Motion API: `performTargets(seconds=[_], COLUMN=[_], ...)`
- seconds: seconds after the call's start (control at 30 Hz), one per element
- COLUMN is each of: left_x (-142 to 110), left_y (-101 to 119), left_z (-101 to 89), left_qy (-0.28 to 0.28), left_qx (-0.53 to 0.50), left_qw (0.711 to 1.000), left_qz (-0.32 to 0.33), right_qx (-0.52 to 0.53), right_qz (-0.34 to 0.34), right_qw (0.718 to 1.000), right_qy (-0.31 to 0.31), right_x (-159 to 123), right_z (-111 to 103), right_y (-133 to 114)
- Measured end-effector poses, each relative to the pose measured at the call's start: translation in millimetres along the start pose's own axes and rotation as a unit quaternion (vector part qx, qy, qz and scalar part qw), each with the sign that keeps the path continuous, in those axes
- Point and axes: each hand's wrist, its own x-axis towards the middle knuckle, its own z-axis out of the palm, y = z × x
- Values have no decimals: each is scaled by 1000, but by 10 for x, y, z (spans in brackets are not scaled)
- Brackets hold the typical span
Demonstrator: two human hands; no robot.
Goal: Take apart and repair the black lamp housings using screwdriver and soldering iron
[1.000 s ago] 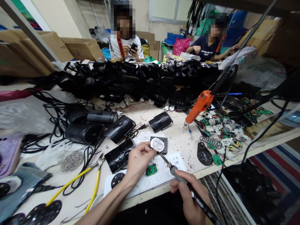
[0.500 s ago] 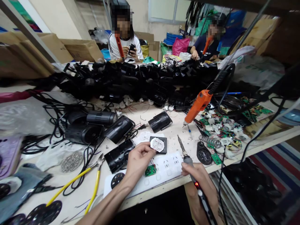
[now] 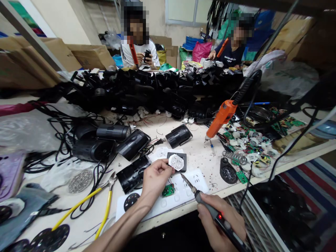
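Observation:
Between thumb and fingers, my left hand [image 3: 156,174] pinches a small white LED plate [image 3: 176,162] with several round lenses on it. The plate is over a black square part [image 3: 184,158]. My right hand [image 3: 222,218] is wrapped round a soldering iron [image 3: 201,200] with a red light lit on its handle. The iron's tip points up and left, close to the plate's lower edge; whether it touches cannot be made out. Below my left hand, a small green circuit board [image 3: 168,190] lies on a white power strip [image 3: 195,187].
Yellow-handled cutters [image 3: 109,196] lie at left, near black cylindrical housings [image 3: 133,144]. An orange electric screwdriver [image 3: 221,118] hangs at right above a heap of circuit boards and wires [image 3: 249,143]. Black parts [image 3: 147,87] are piled behind. Two people sit across the bench.
My right hand has swung the soldering iron left and down, bringing its tip close to the LED plate. My left hand stays put. One person's hand across the bench now meets an orange screwdriver.

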Motion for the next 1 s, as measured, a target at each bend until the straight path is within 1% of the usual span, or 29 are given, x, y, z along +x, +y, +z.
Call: performTargets(seconds=[0.1,0.3,0.4,0.67,1.0], left_x=[3,-7,-12,-6,-3], left_y=[-13,-15,-2,-5,27], left_z=[17,37,38,50,46], left_qy=[6,20,19,22,10], left_qx=[-4,-2,-5,-10,-14], left_qw=[1000,1000,1000,1000,1000], left_qz=[3,7,7,9,4], right_qx=[-14,-31,-28,-34,-39], right_qz=[-7,-61,-75,-75,-69], right_qw=[1000,998,997,997,997], right_qy=[-6,-10,-8,-14,-17], right_x=[-5,18,22,34,25], right_z=[58,229,274,312,341], right_y=[18,96,132,148,179])
